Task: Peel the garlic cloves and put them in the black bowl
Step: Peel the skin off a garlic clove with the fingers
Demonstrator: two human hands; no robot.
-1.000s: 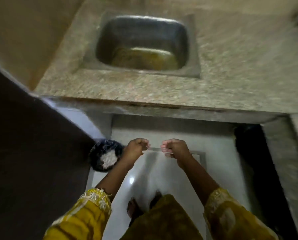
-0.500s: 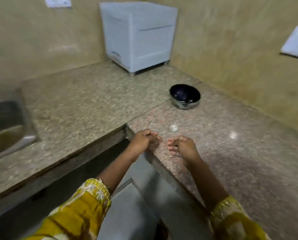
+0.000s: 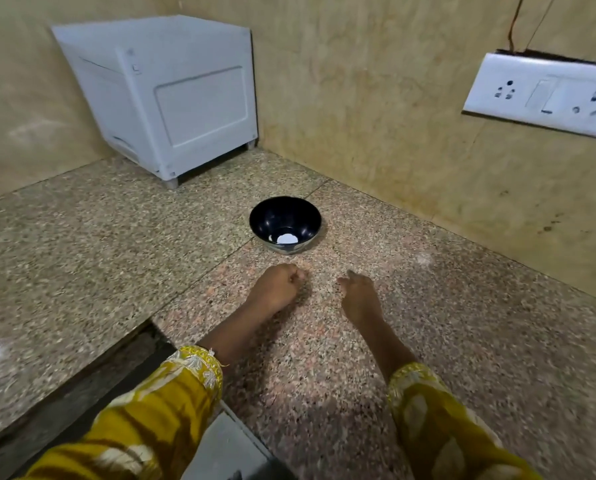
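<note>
The black bowl (image 3: pixel 272 216) stands on the granite counter (image 3: pixel 462 341) near the wall corner, with a small white piece (image 3: pixel 287 239) at its bottom. My left hand (image 3: pixel 275 289) lies on the counter just in front of the bowl, fingers curled into a fist. No garlic clove shows on the counter; the fist covers the spot where one lay. My right hand (image 3: pixel 358 296) rests a hand's width to the right, fingers loosely bent, one pointing left, holding nothing that I can see. Yellow sleeves cover both forearms.
A white box-shaped appliance (image 3: pixel 172 98) stands in the back corner. A white socket and switch plate (image 3: pixel 545 95) hangs on the right wall. The counter is L-shaped, and its inner edge (image 3: pixel 144 327) drops to the floor at lower left.
The view swung from the sink and floor up to the counter corner. Both hands moved forward onto the counter toward the bowl. The clove seen lying there half a second ago is now out of sight.
</note>
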